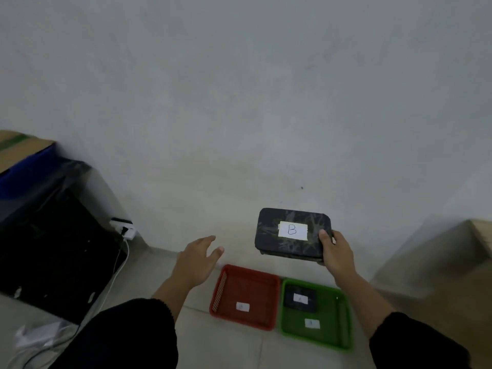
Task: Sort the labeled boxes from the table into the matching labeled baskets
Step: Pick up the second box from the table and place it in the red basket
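My right hand [337, 251] grips a dark patterned box [279, 245] by its right end; a white label on its top reads "B". The box is held in the air above the floor, up and behind two baskets. My left hand [197, 258] is empty with fingers spread, left of the box and above the red basket's left corner. The red basket [222, 287] lies on the floor with only a small white label inside. Touching its right side, the green basket [343, 315] holds a small dark box [300, 298] with a white label, plus its own label; these labels are too blurred to read.
A grey wall fills the upper view. At the left stands a black bag or bin [53, 249] beside a blue and cardboard box [18, 158], with a white charger and cable [123, 227]. A wooden surface edge [479, 235] shows at the right. The floor is tiled.
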Demonstrator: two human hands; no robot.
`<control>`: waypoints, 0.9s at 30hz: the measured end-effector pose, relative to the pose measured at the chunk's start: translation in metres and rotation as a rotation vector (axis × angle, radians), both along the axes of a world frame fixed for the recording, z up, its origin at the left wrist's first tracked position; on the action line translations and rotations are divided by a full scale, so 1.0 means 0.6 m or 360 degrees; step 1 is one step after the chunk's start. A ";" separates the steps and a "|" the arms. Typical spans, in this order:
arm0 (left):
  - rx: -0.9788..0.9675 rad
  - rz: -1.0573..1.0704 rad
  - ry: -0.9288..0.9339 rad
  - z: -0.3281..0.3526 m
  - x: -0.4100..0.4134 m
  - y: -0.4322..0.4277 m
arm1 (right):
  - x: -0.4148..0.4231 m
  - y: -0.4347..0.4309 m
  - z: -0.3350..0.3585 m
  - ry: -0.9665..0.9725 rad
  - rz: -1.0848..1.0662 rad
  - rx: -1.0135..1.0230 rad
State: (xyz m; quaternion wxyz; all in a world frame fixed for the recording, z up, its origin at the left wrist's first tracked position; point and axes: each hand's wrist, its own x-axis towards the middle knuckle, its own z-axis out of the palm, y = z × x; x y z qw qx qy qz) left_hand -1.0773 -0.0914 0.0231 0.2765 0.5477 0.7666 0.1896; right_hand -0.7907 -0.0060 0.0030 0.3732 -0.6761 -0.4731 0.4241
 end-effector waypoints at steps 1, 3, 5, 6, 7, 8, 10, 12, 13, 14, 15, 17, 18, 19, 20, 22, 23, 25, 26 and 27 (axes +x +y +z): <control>-0.0013 -0.0022 -0.0007 -0.007 -0.015 0.006 | -0.012 -0.002 -0.005 -0.0020 -0.0017 -0.0006; -0.0044 -0.0073 -0.0030 -0.023 -0.036 0.020 | -0.034 -0.002 -0.015 -0.0067 -0.0034 -0.0033; -0.0073 -0.0120 -0.0028 -0.042 -0.051 0.036 | -0.053 0.000 -0.030 -0.0095 -0.0037 -0.0062; -0.0081 -0.0131 -0.0024 -0.051 -0.057 0.046 | -0.062 0.004 -0.039 -0.0104 -0.0031 -0.0076; -0.0086 -0.0130 -0.0021 -0.061 -0.063 0.056 | -0.071 0.009 -0.048 -0.0111 -0.0022 -0.0089; -0.0084 -0.0122 -0.0025 -0.070 -0.068 0.065 | -0.080 0.015 -0.057 -0.0114 -0.0007 -0.0102; -0.0061 -0.0109 -0.0047 -0.088 -0.077 0.084 | -0.097 0.031 -0.076 -0.0110 0.0014 -0.0115; -0.0037 -0.0141 -0.0047 -0.106 -0.085 0.103 | -0.112 0.045 -0.094 -0.0102 -0.0031 -0.0123; -0.0023 -0.0157 -0.0053 -0.115 -0.089 0.113 | -0.120 0.051 -0.103 -0.0094 -0.0056 -0.0124; -0.0014 -0.0167 -0.0063 -0.124 -0.094 0.124 | -0.126 0.058 -0.113 -0.0088 -0.0078 -0.0125; -0.0011 -0.0169 -0.0070 -0.132 -0.099 0.135 | -0.130 0.065 -0.123 -0.0090 -0.0099 -0.0127; -0.0003 -0.0159 -0.0081 -0.151 -0.111 0.156 | -0.137 0.079 -0.142 -0.0102 -0.0130 -0.0158; -0.0003 -0.0162 -0.0085 -0.164 -0.118 0.165 | -0.142 0.086 -0.153 -0.0100 -0.0145 -0.0182; -0.0009 -0.0174 -0.0090 -0.178 -0.125 0.175 | -0.146 0.092 -0.166 -0.0096 -0.0164 -0.0212; -0.0025 -0.0185 -0.0099 -0.194 -0.133 0.184 | -0.150 0.099 -0.180 -0.0095 -0.0178 -0.0247; -0.0065 -0.0200 -0.0123 -0.235 -0.149 0.202 | -0.161 0.111 -0.218 -0.0095 -0.0209 -0.0303; -0.0077 -0.0209 -0.0127 -0.258 -0.156 0.210 | -0.165 0.116 -0.241 -0.0097 -0.0227 -0.0312; -0.0096 -0.0220 -0.0123 -0.312 -0.169 0.225 | -0.172 0.128 -0.296 -0.0129 -0.0231 -0.0321; -0.0102 -0.0220 -0.0125 -0.345 -0.174 0.232 | -0.175 0.134 -0.329 -0.0155 -0.0221 -0.0331; -0.0100 -0.0217 -0.0132 -0.378 -0.178 0.240 | -0.179 0.142 -0.365 -0.0172 -0.0211 -0.0340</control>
